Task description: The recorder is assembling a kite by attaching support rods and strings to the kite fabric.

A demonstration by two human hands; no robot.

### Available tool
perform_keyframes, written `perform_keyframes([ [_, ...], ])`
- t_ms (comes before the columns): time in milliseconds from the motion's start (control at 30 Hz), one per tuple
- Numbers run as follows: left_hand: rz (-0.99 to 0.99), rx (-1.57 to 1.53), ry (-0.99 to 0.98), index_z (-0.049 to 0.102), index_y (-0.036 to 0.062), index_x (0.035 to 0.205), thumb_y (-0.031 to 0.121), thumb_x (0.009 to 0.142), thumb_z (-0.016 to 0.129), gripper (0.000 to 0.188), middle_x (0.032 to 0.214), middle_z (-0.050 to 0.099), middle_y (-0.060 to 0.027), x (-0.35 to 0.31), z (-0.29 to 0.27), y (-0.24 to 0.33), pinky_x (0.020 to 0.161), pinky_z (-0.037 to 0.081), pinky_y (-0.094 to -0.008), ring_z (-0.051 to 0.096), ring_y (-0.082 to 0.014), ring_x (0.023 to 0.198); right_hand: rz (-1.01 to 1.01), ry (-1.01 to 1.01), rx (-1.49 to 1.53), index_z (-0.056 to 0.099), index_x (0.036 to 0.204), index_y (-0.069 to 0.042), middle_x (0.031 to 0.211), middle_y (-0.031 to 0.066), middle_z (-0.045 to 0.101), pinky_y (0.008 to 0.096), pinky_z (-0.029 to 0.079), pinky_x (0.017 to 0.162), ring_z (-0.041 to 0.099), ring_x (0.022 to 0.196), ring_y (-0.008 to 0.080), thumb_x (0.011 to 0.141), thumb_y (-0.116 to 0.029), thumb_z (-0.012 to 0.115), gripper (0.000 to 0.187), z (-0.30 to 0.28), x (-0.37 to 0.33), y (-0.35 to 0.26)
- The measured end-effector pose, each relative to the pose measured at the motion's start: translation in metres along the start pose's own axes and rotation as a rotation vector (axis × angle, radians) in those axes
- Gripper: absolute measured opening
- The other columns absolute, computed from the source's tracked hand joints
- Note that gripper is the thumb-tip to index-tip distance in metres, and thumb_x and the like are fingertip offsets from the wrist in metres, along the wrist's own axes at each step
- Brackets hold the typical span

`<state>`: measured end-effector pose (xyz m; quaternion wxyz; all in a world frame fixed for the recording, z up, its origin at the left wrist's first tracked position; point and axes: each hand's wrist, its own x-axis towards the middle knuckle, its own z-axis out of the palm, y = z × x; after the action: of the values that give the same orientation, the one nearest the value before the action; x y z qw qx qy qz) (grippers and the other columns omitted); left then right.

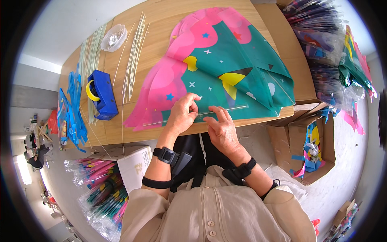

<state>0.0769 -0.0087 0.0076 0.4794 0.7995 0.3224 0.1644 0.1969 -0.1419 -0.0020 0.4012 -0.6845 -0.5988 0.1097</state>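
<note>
A thin, pale rod (236,108) lies along the near edge of a pink and green printed plastic sheet (205,60), which looks like a kite sail. The sheet bears stars, clouds and yellow shapes, and its right part is folded and creased. My left hand (181,117) is closed at the rod, its fingers bent and its thumb pressed low against the edge. Just right of it, my right hand (223,133) has its fingers curled over the same rod, thumb below. Part of the rod is hidden under my hands.
On the wooden table (157,24), thin sticks (135,56), a small clear bowl (114,38), a blue tape dispenser (102,94) and blue strips (74,105) lie left. An open cardboard box (282,137) stands below right. Bagged goods (322,48) are stacked beyond the table's right side.
</note>
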Motion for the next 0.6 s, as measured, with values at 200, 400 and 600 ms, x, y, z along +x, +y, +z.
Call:
perform_keyframes([
  [200,0.016,0.056,0.024,0.050,0.0015,0.105,-0.013,0.069,0.058,0.040,0.067,0.054,-0.0040,0.0000,0.0024,-0.0050,0.063,0.045,-0.0260,0.053,-0.0122,0.064,-0.035,-0.064,-0.107,0.064,0.099,-0.008,0.116,0.0167,0.052,0.0453,0.042,0.093,0.050,0.109,0.0371,0.067,-0.002,0.060,0.033,-0.0008,0.0010,-0.0030],
  [400,0.059,0.108,0.070,0.052,0.0028,0.102,-0.012,0.066,0.060,0.039,0.066,0.056,-0.0066,-0.0004,0.0038,-0.0022,0.061,0.046,-0.0345,0.057,-0.0223,0.065,-0.057,-0.120,-0.188,0.064,0.105,-0.010,0.117,0.0168,0.051,0.0446,0.041,0.094,0.049,0.110,0.0357,0.070,-0.006,0.059,0.035,-0.0014,0.0019,-0.0047],
  [600,0.099,0.223,0.107,0.052,0.0035,0.105,-0.012,0.066,0.061,0.043,0.070,0.057,-0.0073,-0.0027,0.0056,-0.0037,0.067,0.047,-0.0357,0.057,-0.0244,0.073,-0.083,-0.155,-0.228,0.063,0.106,-0.010,0.118,0.0180,0.050,0.0438,0.041,0.095,0.048,0.110,0.0362,0.071,-0.007,0.059,0.036,-0.0026,0.0021,-0.0049],
])
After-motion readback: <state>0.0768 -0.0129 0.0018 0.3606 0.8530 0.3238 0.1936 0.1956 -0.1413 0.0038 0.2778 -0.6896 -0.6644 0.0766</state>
